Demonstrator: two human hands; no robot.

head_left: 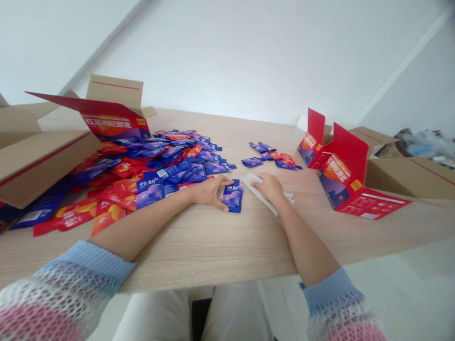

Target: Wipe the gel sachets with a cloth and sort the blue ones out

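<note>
A blue sachet (233, 198) with purple print lies flat on the table in front of me. My left hand (213, 192) holds it from the left, a fingertip at its top corner and the thumb at its lower left edge. Just to the right, my right hand (269, 188) is closed over a folded white tissue (253, 183), pressed on the tabletop. Left of my left hand spreads a large heap of blue sachets (149, 192) and red-orange sachets (76, 213). Beyond my right hand sits a smaller group of sachets (253, 162), blue and red mixed.
An open red carton (113, 124) stands behind the heap, with a brown cardboard flap (46, 161) at the left. On the right are an open red box (344, 180) and a smaller red one (311, 142). Clear plastic bags (432, 144) lie at far right.
</note>
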